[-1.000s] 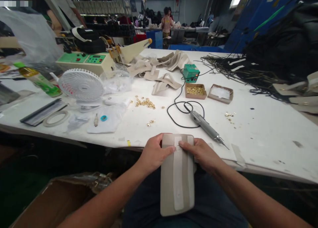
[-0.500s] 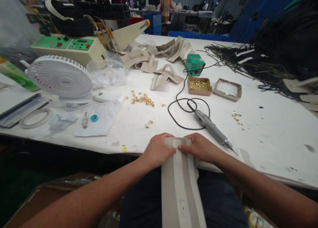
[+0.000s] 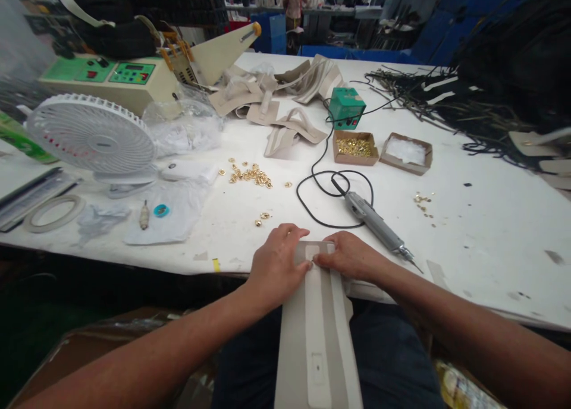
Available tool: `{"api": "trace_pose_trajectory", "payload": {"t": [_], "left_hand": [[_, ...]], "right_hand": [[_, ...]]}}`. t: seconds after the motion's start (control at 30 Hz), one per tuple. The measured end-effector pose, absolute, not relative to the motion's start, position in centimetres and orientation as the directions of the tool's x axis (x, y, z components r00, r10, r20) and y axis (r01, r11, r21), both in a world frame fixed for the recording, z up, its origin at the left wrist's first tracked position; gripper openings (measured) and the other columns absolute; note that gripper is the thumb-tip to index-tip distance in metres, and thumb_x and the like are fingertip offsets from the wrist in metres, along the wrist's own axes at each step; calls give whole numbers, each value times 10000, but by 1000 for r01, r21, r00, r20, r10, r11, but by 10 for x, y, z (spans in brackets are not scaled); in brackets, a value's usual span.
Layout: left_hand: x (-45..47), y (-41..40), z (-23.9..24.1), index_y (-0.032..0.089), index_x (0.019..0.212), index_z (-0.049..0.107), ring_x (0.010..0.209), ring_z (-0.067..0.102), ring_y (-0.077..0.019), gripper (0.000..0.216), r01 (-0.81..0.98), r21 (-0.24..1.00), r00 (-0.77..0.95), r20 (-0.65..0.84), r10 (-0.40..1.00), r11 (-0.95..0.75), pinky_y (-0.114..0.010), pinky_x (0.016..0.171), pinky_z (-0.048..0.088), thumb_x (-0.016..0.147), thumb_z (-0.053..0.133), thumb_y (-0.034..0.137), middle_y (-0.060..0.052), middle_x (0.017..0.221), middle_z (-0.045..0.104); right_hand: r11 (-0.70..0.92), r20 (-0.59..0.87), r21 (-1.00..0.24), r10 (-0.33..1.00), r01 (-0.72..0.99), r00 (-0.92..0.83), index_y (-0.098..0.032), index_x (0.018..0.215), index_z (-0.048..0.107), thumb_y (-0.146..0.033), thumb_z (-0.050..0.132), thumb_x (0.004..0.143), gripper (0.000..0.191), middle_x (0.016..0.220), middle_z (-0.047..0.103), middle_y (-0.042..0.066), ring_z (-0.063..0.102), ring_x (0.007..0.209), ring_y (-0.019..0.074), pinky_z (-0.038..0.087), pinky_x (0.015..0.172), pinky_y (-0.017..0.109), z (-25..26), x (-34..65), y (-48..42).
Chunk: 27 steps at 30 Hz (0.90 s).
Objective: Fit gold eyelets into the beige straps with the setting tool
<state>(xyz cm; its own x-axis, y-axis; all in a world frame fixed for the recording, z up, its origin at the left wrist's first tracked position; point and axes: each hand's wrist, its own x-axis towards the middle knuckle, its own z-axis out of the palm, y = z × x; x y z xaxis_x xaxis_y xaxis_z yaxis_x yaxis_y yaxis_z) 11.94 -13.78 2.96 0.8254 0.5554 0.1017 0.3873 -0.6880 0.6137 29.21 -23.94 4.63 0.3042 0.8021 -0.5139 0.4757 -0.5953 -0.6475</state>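
A long beige striped panel extends from my lap to the table's front edge. Near its top is a lighter patch with a small dark spot, and a rectangular patch with a small hole lies lower down. My right hand grips the top right edge, thumb on the upper face and fingers partly hidden beneath. At the left edge, my left hand has its fingers raised and apart from the thumb, whose tip is by the small spot. A grey electric screwdriver lies on the table beyond my right hand.
Gold rings lie in a loose pile. Small boxes hold gold pieces and clear plastic. A green power unit, white fan, tape roll and beige pieces share the table. Someone stands far back.
My left hand's fingers have loosened and lifted from the panel's top left edge. My right hand keeps its grip. The view has shifted slightly.
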Motion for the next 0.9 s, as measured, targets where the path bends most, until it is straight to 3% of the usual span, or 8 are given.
{"api": "trace_pose_trajectory", "payload": {"t": [0.1,0.2,0.4,0.47,0.53,0.63,0.73,0.9], "left_hand": [[114,-140,20,255,1102,763,1244,599,-300,303,287,565,850,223,478,-774,-485,1061,490,808,798,189,-63,1323,697],[114,-137,7,272,1020,792,1162,644,-306,168,283,565,826,267,496,-775,-515,999,505,854,790,252,-46,1214,760],[119,-123,-15,306,1015,811,1129,667,-324,193,194,520,799,409,441,-832,-531,992,516,895,753,444,-31,1164,791],[119,-119,-20,315,1020,813,1136,667,-326,232,191,503,807,408,427,-843,-530,990,523,902,733,498,-29,1170,792],[117,-116,-24,324,1027,815,1147,666,-327,268,192,492,810,410,420,-849,-534,996,526,910,707,539,-27,1183,791],[117,-114,-28,333,1020,821,1147,669,-329,335,213,475,797,421,433,-854,-544,1012,525,919,659,608,-26,1186,795],[118,-112,-30,334,992,832,1124,686,-325,413,237,454,788,427,443,-859,-524,1002,545,908,623,680,-29,1169,804],[119,-111,-29,336,977,839,1114,695,-321,437,250,440,787,426,446,-862,-500,979,566,892,620,705,-28,1162,808]], "right_hand": [[-600,-519,-662,799,450,303,-180,711,672,-318,673,777,152,596,616,-11,535,565,136,343,512,246,50,292,-239],[-585,-494,-669,811,459,313,-182,722,686,-313,689,767,139,627,636,-4,564,595,145,357,525,243,55,293,-238],[-534,-351,-688,838,491,418,-199,706,734,-310,743,759,124,639,690,14,619,619,182,409,555,271,58,290,-241],[-492,-247,-700,847,517,471,-218,833,786,-345,781,754,150,728,741,30,670,708,223,475,630,308,57,289,-248],[-450,-124,-712,836,539,535,-249,1035,797,-392,792,778,294,882,782,36,703,799,241,527,726,344,56,293,-261],[-421,42,-717,769,556,637,-273,1146,763,-379,704,884,289,1044,783,20,715,809,192,555,802,330,53,319,-296],[-535,171,-633,608,559,776,-288,1007,780,-365,662,896,179,986,783,-12,720,790,161,559,788,291,46,372,-343],[-711,200,-536,417,456,886,-243,981,791,-362,641,871,221,1006,785,54,723,843,221,551,847,368,29,464,-404]]}}
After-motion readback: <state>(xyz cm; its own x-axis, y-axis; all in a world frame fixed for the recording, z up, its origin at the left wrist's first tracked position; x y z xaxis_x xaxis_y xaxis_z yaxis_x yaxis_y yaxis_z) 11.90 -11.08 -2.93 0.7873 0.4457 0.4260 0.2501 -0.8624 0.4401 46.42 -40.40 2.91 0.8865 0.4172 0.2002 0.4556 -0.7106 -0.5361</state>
